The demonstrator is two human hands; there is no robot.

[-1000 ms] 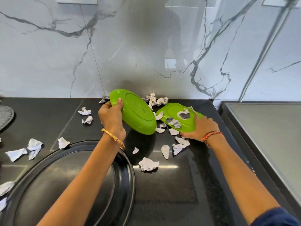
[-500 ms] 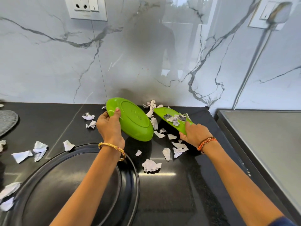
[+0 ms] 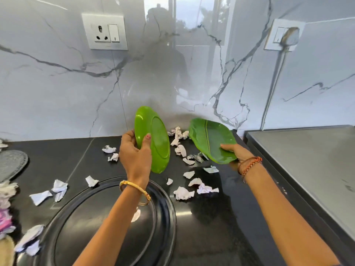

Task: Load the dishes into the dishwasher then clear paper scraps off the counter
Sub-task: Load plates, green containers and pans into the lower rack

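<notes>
Your left hand (image 3: pixel 134 156) grips the round green plastic plate (image 3: pixel 151 139) almost on its edge, above the black stone counter (image 3: pixel 211 217). Your right hand (image 3: pixel 237 153) holds the leaf-shaped green plate (image 3: pixel 210 142) tilted, on the right. The torn white paper scraps (image 3: pixel 184 192) lie between and below them. A thin edge grip can slip; then a plate can fall on the large black round tray (image 3: pixel 107 223).

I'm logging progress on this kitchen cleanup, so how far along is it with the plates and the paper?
Done: both plates are off the counter. In hand: the left hand grips the round green plate on edge; the right hand holds the leaf-shaped green plate, tilted and bare. Left: no dishwasher shows, so loading remains, and paper scraps litter the black counter.
</notes>
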